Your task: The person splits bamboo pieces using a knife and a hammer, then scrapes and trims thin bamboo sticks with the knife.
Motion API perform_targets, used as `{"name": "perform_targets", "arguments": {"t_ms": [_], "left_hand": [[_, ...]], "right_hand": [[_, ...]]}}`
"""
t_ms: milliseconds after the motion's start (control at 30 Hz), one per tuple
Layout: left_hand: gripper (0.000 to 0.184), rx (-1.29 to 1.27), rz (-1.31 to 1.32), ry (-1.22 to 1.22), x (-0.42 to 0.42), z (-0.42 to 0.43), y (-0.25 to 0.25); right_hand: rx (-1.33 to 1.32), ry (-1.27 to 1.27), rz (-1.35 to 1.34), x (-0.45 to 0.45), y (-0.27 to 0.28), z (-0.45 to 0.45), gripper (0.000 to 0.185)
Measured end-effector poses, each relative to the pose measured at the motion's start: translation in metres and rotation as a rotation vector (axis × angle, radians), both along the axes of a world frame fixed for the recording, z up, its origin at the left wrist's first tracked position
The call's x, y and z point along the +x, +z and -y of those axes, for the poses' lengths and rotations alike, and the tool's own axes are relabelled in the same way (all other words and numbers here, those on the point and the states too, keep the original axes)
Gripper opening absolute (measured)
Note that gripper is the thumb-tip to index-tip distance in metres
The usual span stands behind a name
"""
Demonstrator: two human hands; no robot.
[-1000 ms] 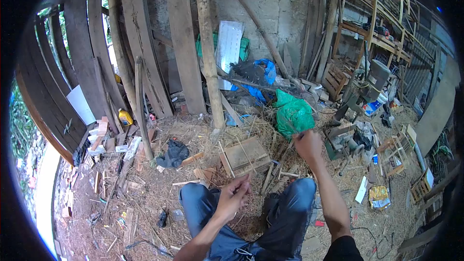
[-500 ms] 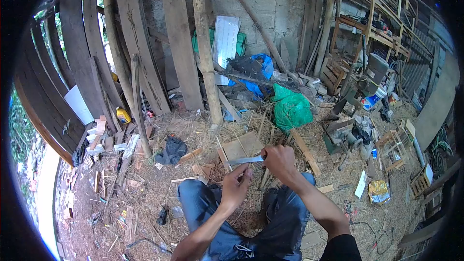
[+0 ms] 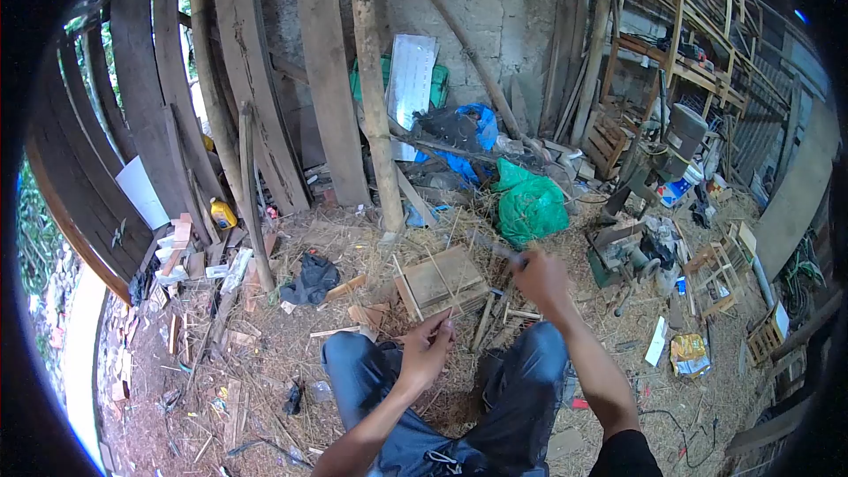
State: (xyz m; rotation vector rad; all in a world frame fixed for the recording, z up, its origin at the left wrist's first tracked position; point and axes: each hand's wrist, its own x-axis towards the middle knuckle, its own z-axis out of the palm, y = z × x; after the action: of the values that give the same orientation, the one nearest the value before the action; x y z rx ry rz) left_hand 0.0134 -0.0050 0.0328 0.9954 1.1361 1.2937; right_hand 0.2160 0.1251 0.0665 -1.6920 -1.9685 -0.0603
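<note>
A: What are we recording for the right hand [image 3: 545, 284]?

B: We are seeing its fingers clamping round the handle of a knife [image 3: 505, 252]. The blade is blurring and is pointing away from the body, toward the upper left.

A: Where are we placing that knife?

B: We are noting it over the littered ground [image 3: 274, 340], appearing between a wooden box [image 3: 468, 276] and a green bag [image 3: 532, 212], well apart from the left hand [image 3: 426, 355].

A: How is the left hand standing?

B: Its thumb and fingers are sitting close together, in view between the bent knees [image 3: 353, 355]. A thin stick [image 3: 442, 269] is crossing the box, its near end showing close to those fingertips; we are not managing to tell whether they are pinching it.

A: Surroundings?

B: We are logging black plastic [image 3: 314, 278] lying left of the box, a wooden post [image 3: 377, 115] rising behind it, and a yellow bottle [image 3: 223, 213] resting farther left, near the leaning planks [image 3: 256, 71].
</note>
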Motion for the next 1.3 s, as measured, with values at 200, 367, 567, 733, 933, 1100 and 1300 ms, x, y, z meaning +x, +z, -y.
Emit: {"name": "perform_targets", "arguments": {"t_ms": [200, 367, 567, 733, 933, 1100, 1300], "left_hand": [[0.03, 0.011, 0.012, -0.06, 0.014, -0.004, 0.009], [0.029, 0.228, -0.445, 0.101, 0.012, 0.001, 0.014], [0.029, 0.286, -0.439, 0.139, 0.009, -0.001, 0.017], [0.03, 0.288, -0.593, 0.013, -0.003, 0.045, 0.007], [0.027, 0.224, -0.346, 0.083, -0.005, 0.008, -0.011], [0.029, 0.03, -0.052, -0.017, 0.005, 0.002, 0.012], [0.027, 0.177, -0.224, 0.022, 0.01, -0.005, 0.003]], "right_hand": [[-0.116, 0.303, 0.171, -0.046, -0.007, 0.051, 0.014], [-0.034, 0.279, 0.156, -0.043, -0.016, 0.033, 0.005], [-0.063, 0.185, 0.16, -0.037, -0.012, 0.02, 0.016], [-0.109, -0.324, 0.004, 0.05, -0.01, -0.042, 0.026], [-0.102, -0.097, -0.07, 0.021, -0.013, -0.011, 0.023], [-0.125, 0.136, -0.068, -0.019, -0.013, 0.036, 0.017], [-0.116, 0.294, -0.038, -0.033, 0.0, 0.056, 0.015]]}}
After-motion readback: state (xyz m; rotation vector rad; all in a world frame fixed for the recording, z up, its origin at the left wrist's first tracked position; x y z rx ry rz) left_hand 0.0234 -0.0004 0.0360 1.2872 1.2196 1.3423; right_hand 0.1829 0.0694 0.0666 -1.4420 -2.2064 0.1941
